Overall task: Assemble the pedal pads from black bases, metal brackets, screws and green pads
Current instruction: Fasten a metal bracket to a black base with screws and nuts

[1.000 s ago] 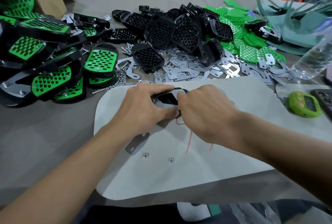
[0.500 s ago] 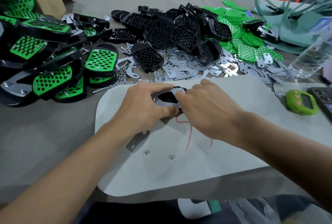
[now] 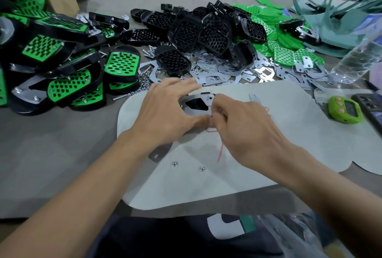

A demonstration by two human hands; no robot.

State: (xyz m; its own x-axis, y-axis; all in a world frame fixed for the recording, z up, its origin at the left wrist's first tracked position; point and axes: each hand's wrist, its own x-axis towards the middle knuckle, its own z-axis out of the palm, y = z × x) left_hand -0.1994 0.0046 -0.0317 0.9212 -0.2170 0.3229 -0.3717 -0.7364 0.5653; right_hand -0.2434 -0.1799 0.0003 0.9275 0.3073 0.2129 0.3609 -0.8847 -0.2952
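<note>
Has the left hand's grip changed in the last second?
Yes. The left hand has spread its fingers toward the parts pile, uncovering more of the bracket. The red mark stays put.

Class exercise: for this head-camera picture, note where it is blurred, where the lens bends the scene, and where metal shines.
Head view: the left hand fingertips smear with motion blur; table edges bow outward from the wide-angle lens; the loose metal brackets catch bright glints; the water bottle looks soft near the frame edge.

Two bare hands meet over a metal bracket (image 3: 196,105) on a pale mat (image 3: 258,154): left hand (image 3: 165,113) fingers spread, right hand (image 3: 239,125) pinching at its near edge. Two nuts (image 3: 175,163) lie nearer the mat's front edge.
</note>
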